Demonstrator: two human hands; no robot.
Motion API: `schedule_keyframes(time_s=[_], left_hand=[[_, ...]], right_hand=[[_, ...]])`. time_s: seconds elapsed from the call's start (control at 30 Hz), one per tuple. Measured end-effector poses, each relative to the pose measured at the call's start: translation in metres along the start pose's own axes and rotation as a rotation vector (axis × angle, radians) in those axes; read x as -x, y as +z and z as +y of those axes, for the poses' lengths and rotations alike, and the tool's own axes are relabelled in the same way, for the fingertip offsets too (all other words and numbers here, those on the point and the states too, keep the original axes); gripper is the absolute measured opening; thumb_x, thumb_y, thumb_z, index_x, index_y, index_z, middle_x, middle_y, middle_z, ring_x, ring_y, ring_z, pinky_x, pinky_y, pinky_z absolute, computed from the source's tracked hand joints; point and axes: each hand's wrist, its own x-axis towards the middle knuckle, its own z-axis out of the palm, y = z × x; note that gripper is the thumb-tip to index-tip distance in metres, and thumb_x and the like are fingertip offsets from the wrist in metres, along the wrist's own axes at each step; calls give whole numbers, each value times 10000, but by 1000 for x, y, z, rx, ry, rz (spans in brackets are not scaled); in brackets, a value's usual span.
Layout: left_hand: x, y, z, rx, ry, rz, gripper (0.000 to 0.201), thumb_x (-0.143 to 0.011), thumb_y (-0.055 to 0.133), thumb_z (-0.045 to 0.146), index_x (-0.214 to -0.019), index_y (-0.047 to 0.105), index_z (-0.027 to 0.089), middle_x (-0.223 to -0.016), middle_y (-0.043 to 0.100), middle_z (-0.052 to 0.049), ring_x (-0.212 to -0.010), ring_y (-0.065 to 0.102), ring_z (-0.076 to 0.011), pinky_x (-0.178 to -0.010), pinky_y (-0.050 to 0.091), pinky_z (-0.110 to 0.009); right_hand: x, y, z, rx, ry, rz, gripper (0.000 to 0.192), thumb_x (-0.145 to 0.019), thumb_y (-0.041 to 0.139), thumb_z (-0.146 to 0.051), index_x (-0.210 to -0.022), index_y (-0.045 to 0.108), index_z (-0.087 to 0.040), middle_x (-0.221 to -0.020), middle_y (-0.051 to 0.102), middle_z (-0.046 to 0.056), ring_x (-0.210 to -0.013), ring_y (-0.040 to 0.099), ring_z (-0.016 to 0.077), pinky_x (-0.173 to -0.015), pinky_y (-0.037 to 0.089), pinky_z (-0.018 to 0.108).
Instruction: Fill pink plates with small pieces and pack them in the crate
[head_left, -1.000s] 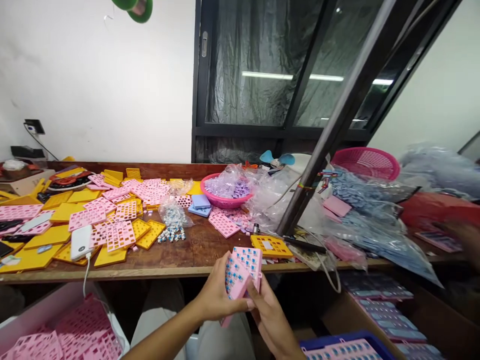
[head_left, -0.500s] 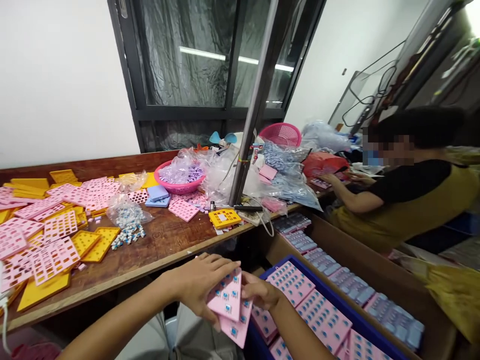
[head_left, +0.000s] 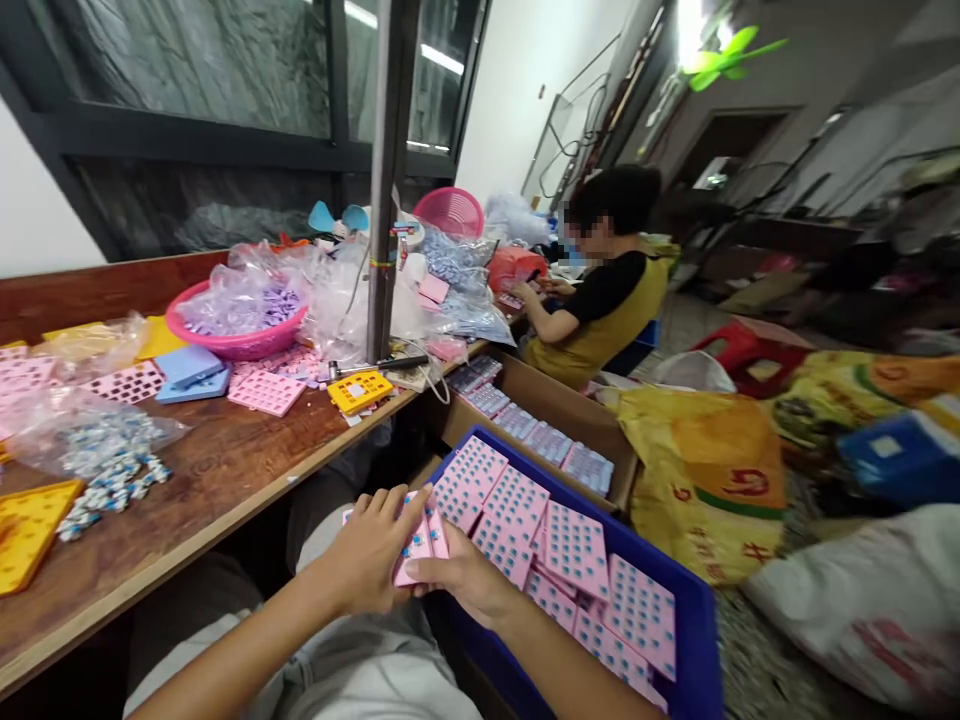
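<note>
Two pink panels with blue-and-silver pieces set in them (head_left: 420,540) lie stacked between my hands, above my lap. My left hand (head_left: 371,550) wraps over them from the left, its fingers across the top. On the right side my right hand (head_left: 469,575) grips their edge, the thumb on the front face. Both hands cover much of the panels. Just right of my hands stands a blue crate (head_left: 694,590), holding several similar pink panels (head_left: 574,545) with rows of blue pieces.
The wooden table (head_left: 247,490) bears a pink basket (head_left: 240,345), white-and-blue small pieces (head_left: 112,485), a yellow tray (head_left: 360,392) and a hammer (head_left: 382,367) by a metal post (head_left: 382,200). Beyond the crate are a cardboard box (head_left: 600,415), a yellow sack (head_left: 701,480) and a seated co-worker (head_left: 607,290).
My view has swung right, bringing more of the crate and the sacks into sight. The two panels, fanned apart before, are now drawn closer together and tilted up in my hands.
</note>
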Motion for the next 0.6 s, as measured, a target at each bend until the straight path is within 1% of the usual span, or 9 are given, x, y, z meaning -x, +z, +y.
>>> schedule_keyframes(time_s=[0.03, 0.1, 0.17, 0.27, 0.37, 0.4, 0.47, 0.53, 0.6], left_hand=[[-2, 4, 5, 40, 32, 1, 1180, -659, 779, 472, -1594, 88, 265, -1534, 347, -188, -1299, 432, -408, -1055, 377, -601], [-2, 7, 9, 148, 108, -9, 1226, -653, 797, 539, -1598, 65, 265, -1592, 280, -177, -1382, 369, -406, -1110, 347, -595], [3, 2, 4, 262, 152, 11, 1214, -679, 782, 606, -1598, 72, 256, -1627, 221, -167, -1455, 296, -382, -1168, 316, -557], [18, -8, -24, 367, 76, 136, 1015, -806, 701, 586, -1590, 151, 248, -1633, 227, -155, -1485, 275, -346, -1216, 273, -515], [38, -11, -60, 446, -93, 262, 869, -874, 651, 526, -1575, 212, 258, -1599, 306, -145, -1433, 376, -332, -1187, 336, -515], [44, -10, -70, 469, -143, 296, 847, -882, 646, 515, -1570, 221, 262, -1583, 334, -143, -1410, 408, -329, -1168, 362, -518], [54, -5, -86, 499, -211, 341, 816, -885, 646, 502, -1556, 245, 267, -1556, 372, -139, -1370, 453, -325, -1135, 399, -527], [61, 2, -94, 519, -246, 358, 788, -887, 645, 496, -1542, 270, 268, -1542, 388, -139, -1343, 480, -320, -1112, 421, -525], [65, 9, -96, 541, -265, 350, 765, -893, 638, 493, -1535, 285, 270, -1537, 394, -136, -1328, 497, -312, -1099, 438, -509]], right_hand=[[7, -8, 0, 1, -1, 28, 689, -638, 865, -260, -1259, 569, -210, -977, 718, 40, -775, 677, 185, -606, 514, 253], [26, -34, -3, -5, -3, 91, 698, -620, 850, -237, -1263, 582, -208, -970, 725, 42, -811, 688, 209, -658, 536, 285], [53, -71, -12, 5, -14, 199, 659, -599, 833, -210, -1222, 619, -197, -1005, 737, 59, -916, 698, 245, -810, 549, 338], [106, -136, -26, 41, 44, 400, 546, -605, 800, -293, -1126, 674, -185, -992, 753, 106, -937, 711, 310, -855, 553, 410], [153, -187, -19, 72, 181, 550, 510, -576, 803, -273, -1062, 688, -170, -965, 755, 144, -888, 724, 334, -831, 561, 449], [163, -198, -11, 80, 229, 595, 462, -583, 797, -272, -1019, 693, -164, -941, 756, 150, -862, 727, 331, -815, 563, 449], [174, -210, 11, 86, 285, 701, 329, -587, 791, -287, -871, 691, -156, -850, 752, 152, -795, 730, 320, -797, 569, 440], [173, -210, 32, 70, 291, 753, 261, -607, 785, -315, -793, 676, -166, -818, 750, 144, -783, 731, 315, -804, 571, 432], [166, -204, 49, 50, 268, 746, 246, -642, 778, -342, -793, 674, -178, -844, 753, 137, -823, 732, 311, -834, 568, 420]])
